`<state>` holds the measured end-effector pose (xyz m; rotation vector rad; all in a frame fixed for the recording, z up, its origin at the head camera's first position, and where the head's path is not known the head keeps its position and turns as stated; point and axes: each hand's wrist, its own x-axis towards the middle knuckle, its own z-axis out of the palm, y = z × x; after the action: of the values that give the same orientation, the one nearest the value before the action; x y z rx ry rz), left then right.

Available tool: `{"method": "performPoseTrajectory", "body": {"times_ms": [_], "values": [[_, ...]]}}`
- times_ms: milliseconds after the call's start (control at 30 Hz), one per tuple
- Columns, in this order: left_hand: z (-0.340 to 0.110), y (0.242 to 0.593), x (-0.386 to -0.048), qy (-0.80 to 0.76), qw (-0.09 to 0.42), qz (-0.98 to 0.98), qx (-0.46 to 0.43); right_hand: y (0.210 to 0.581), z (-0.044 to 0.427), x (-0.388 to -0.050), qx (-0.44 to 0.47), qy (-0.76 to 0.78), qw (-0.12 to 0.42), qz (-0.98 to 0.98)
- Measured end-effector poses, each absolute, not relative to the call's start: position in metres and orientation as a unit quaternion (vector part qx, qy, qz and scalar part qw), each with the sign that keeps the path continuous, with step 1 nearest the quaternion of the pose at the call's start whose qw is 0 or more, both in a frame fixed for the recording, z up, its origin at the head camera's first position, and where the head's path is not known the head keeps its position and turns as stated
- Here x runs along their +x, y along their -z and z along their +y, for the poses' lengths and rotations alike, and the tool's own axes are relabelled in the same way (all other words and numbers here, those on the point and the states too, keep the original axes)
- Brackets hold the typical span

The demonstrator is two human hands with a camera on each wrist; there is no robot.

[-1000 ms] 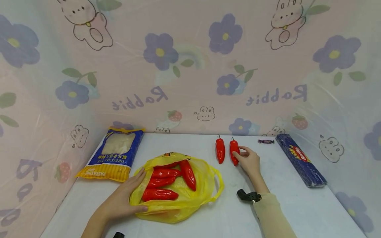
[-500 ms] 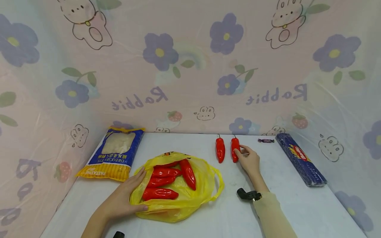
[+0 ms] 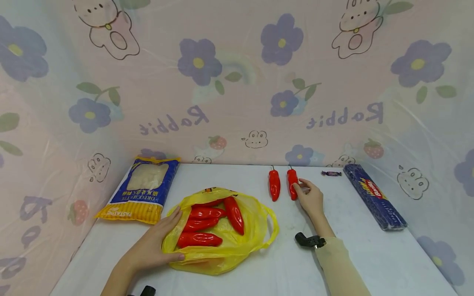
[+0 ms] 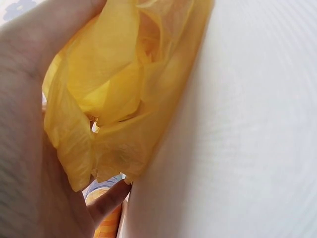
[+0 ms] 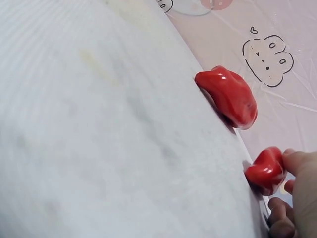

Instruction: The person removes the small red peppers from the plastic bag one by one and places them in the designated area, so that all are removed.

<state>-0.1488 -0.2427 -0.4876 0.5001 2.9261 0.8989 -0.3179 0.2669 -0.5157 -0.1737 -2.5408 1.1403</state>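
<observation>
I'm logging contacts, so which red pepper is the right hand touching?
The right pepper of the two lying outside the yellow bag. The right hand touches it; the left pepper of that pair is untouched, and the other peppers lie inside the bag.

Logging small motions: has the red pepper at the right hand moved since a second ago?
Yes, slightly: in the head view, the red pepper held by the right hand has shifted farther back, toward the printed backdrop, judged against the wrapped candy.
</observation>
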Motion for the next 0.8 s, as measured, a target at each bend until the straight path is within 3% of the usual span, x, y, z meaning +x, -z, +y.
{"method": "performPoseTrajectory", "body": {"times_ms": [800], "values": [[-0.2419,0.487,-0.1481,-0.285,0.022,0.945,0.159,0.5113,0.2664,-0.3165,-0.08,-0.425,0.156,-0.888]]}}
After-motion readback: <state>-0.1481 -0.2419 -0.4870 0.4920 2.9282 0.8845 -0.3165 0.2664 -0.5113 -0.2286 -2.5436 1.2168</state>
